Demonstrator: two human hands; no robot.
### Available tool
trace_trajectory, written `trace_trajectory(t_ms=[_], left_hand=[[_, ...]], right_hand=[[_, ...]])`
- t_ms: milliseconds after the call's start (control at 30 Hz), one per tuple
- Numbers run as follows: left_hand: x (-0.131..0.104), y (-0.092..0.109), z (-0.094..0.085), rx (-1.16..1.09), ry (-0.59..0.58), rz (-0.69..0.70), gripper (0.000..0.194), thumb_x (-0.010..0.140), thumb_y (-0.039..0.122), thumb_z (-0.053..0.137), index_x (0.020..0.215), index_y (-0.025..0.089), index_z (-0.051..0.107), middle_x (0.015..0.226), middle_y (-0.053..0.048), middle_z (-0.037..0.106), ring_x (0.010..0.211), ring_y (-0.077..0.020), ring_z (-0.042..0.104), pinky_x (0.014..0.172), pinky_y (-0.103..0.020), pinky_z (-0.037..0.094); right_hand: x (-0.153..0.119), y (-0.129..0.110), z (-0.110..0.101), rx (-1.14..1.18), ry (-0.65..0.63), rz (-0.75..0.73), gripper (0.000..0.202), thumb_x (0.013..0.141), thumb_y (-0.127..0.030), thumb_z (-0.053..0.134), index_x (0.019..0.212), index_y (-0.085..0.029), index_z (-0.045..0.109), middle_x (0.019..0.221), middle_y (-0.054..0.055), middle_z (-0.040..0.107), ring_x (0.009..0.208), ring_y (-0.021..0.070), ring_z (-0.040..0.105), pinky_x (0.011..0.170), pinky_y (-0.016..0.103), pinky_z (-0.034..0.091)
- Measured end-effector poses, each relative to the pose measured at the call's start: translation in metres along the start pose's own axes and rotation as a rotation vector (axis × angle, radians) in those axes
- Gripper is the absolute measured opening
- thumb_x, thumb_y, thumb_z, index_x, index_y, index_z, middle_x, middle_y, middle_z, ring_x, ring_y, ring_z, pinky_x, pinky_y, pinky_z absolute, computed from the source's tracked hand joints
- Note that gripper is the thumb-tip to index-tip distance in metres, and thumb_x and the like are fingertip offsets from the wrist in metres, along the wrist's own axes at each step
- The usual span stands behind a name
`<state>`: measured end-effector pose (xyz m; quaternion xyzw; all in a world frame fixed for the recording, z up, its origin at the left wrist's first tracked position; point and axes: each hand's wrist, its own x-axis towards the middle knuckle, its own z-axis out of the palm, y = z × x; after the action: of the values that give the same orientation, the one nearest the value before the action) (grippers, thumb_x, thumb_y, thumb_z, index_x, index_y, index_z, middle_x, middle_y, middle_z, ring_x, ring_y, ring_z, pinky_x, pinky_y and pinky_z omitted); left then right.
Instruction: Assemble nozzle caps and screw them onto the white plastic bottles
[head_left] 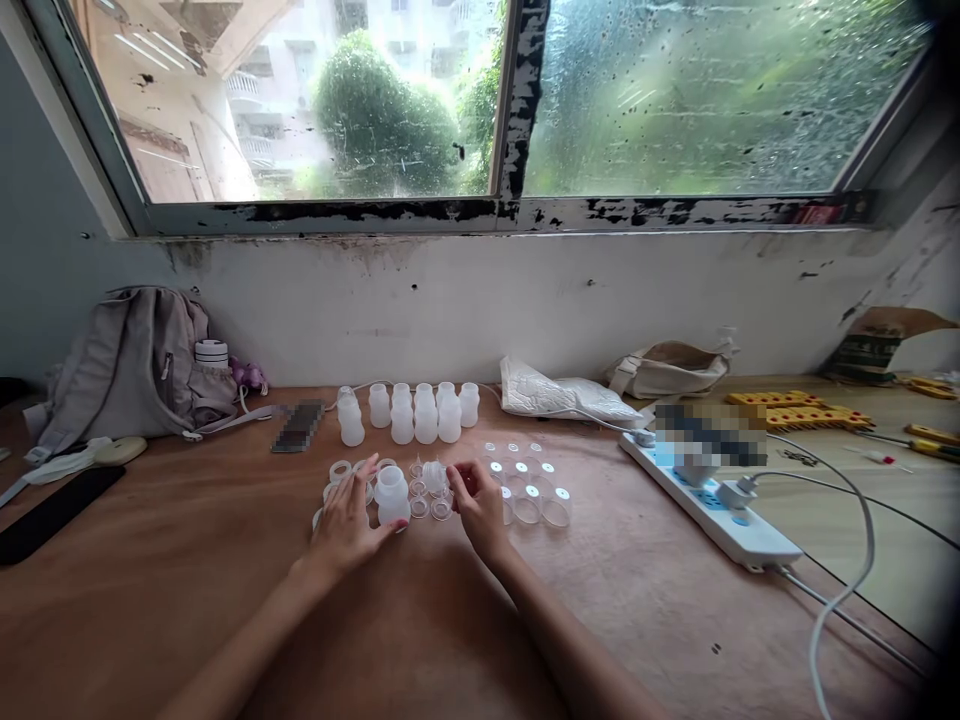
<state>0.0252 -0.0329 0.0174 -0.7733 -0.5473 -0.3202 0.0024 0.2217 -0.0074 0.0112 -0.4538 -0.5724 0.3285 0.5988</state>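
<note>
My left hand (346,515) is spread beside a frosted white plastic bottle (391,492) with an open mouth. Its thumb lies at the bottle's lower front, and I cannot tell whether it presses on it. Under and around its fingers are several pale rings (340,468), partly hidden. My right hand (478,503) has thumb and forefinger pinched at the edge of a small clear plastic piece (434,476). Just below that piece lie several clear ring-shaped parts (441,509). Several clear round caps with white discs (532,491) stand in rows right of this hand.
Behind my hands stand several frosted bottles (425,415). A phone-like blurred item (297,427) and a grey backpack (142,370) are on the left. To the right lie a white padded packet (562,390), a power strip (720,515) with cables, and yellow plastic strips (799,410).
</note>
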Motion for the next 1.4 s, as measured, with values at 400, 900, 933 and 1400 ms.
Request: trace_trajectory(t_ms=[400, 900, 933, 1400], left_hand=[[0.019, 0.021, 0.026, -0.346, 0.047, -0.041, 0.056, 0.068, 0.032, 0.062, 0.118, 0.022, 0.038, 0.098, -0.006, 0.055, 0.087, -0.0206, 0.054, 0.077, -0.034, 0.044], [0.009, 0.007, 0.017, -0.305, -0.072, 0.163, 0.055, 0.069, 0.024, 0.058, 0.122, 0.025, 0.043, 0.106, -0.006, 0.057, 0.097, -0.0237, 0.051, 0.086, -0.037, 0.041], [0.009, 0.006, 0.017, -0.3, -0.077, 0.17, 0.055, 0.069, 0.024, 0.058, 0.122, 0.025, 0.043, 0.105, -0.006, 0.057, 0.097, -0.0236, 0.051, 0.086, -0.037, 0.041], [0.008, 0.007, 0.014, -0.306, -0.108, 0.158, 0.057, 0.067, 0.024, 0.058, 0.122, 0.025, 0.043, 0.1, -0.005, 0.057, 0.092, -0.0225, 0.051, 0.083, -0.033, 0.042]], right_hand=[[0.006, 0.001, -0.002, 0.209, 0.071, 0.118, 0.031, 0.078, -0.047, 0.051, 0.067, -0.018, 0.046, 0.053, -0.005, 0.044, 0.037, 0.0068, 0.042, 0.035, 0.019, 0.034], [-0.003, -0.003, 0.004, 0.09, -0.038, 0.085, 0.028, 0.081, -0.042, 0.049, 0.065, -0.02, 0.044, 0.049, -0.006, 0.041, 0.04, 0.0077, 0.039, 0.038, 0.019, 0.033], [-0.003, -0.003, 0.004, 0.084, -0.039, 0.079, 0.028, 0.081, -0.042, 0.05, 0.065, -0.02, 0.044, 0.049, -0.006, 0.041, 0.039, 0.0076, 0.039, 0.038, 0.019, 0.033], [-0.003, -0.002, 0.002, 0.066, -0.086, 0.044, 0.024, 0.082, -0.038, 0.049, 0.067, -0.02, 0.045, 0.053, -0.005, 0.044, 0.04, 0.0077, 0.042, 0.039, 0.02, 0.034]])
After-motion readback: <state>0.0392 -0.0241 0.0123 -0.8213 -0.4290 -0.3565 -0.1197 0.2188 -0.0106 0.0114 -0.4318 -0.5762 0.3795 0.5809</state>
